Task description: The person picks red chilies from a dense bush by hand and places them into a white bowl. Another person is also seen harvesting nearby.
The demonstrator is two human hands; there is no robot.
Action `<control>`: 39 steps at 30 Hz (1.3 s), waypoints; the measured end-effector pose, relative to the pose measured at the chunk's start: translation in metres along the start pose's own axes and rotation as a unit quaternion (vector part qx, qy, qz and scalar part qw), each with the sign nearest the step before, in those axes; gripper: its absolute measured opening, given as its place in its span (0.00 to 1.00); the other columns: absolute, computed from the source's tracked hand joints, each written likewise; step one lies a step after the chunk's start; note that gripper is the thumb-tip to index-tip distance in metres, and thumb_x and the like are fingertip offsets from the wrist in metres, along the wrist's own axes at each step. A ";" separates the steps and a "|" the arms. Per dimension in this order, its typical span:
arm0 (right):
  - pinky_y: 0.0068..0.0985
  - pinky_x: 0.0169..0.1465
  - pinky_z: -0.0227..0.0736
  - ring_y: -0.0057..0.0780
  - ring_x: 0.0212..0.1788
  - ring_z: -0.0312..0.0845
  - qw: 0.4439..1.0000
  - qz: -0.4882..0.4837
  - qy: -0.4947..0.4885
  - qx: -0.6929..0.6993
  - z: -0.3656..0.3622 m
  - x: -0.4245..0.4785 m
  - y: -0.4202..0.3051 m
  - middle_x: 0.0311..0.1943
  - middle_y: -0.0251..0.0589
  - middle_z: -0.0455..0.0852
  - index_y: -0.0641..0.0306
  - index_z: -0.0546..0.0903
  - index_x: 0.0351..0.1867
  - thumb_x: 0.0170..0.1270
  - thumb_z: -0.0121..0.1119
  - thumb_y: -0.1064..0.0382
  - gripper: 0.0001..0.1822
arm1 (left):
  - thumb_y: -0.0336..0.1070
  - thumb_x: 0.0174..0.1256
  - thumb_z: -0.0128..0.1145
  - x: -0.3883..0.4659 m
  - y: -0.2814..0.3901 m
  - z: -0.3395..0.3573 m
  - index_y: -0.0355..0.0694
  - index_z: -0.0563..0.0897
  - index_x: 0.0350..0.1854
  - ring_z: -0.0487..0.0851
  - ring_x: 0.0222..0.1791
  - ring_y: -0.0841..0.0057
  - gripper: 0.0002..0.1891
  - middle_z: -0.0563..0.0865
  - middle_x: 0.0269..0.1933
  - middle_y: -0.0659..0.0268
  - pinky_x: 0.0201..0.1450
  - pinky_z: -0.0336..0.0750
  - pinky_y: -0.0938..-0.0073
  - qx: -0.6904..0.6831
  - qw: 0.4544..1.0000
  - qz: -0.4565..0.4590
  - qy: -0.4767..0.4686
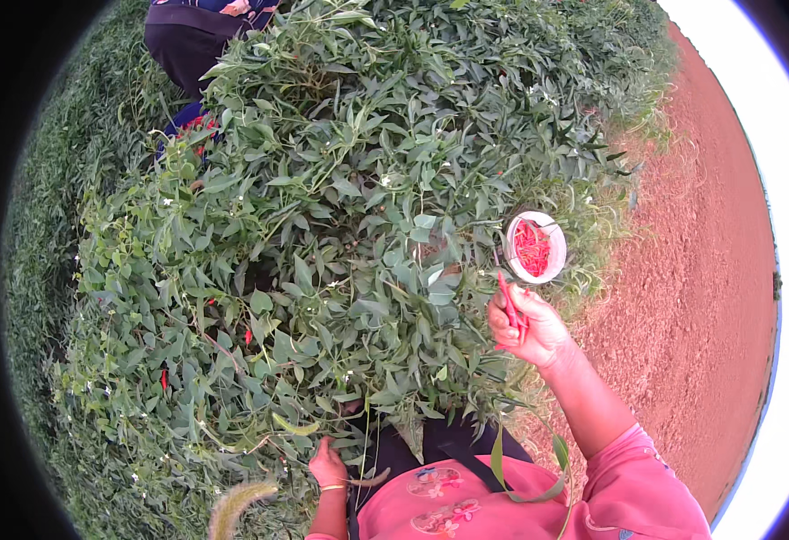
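My right hand (526,327) is closed around several red chili peppers (510,304), just below a white bucket (556,253). Inside the bucket lie many red chilies (531,248). Down at the lower middle, my left hand (327,464) reaches in among the leaves of the chili plants; its fingertips are partly hidden, so what they touch cannot be told. A few red chilies hang on the plants to the left, one of them a bright red chili (164,379) and another a smaller chili (248,336).
Dense chili plants (367,202) with small white flowers spread in front of me. Another person (188,47) in dark clothing is among the plants at the upper left, near a blue container (181,121) with red contents. Bare reddish soil (698,304) lies to the right. Grass seed heads (242,506) rise close by.
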State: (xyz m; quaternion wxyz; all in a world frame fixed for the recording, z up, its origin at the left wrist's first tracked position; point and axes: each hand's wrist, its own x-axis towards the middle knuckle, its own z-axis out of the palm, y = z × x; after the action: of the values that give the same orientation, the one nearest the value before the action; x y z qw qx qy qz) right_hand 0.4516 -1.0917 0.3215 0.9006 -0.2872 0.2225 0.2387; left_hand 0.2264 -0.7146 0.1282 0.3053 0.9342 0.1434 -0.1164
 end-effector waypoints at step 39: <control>0.21 0.40 0.75 0.25 0.35 0.80 0.810 0.010 -0.228 -0.540 0.205 0.075 0.039 0.33 0.44 0.84 0.72 0.80 0.39 0.60 0.55 0.68 0.09 | 0.30 0.55 0.50 -0.013 0.089 0.012 0.48 0.79 0.40 0.81 0.29 0.54 0.11 0.81 0.24 0.51 0.33 0.76 0.56 -0.023 0.988 -0.135 0.073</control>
State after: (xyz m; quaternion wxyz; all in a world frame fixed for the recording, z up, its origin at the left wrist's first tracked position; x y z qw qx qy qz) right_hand 0.5431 -0.9126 0.4155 0.6231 -0.6621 -0.1510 0.3879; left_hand 0.2428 -0.7933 0.1701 0.2964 0.9051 0.2930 -0.0845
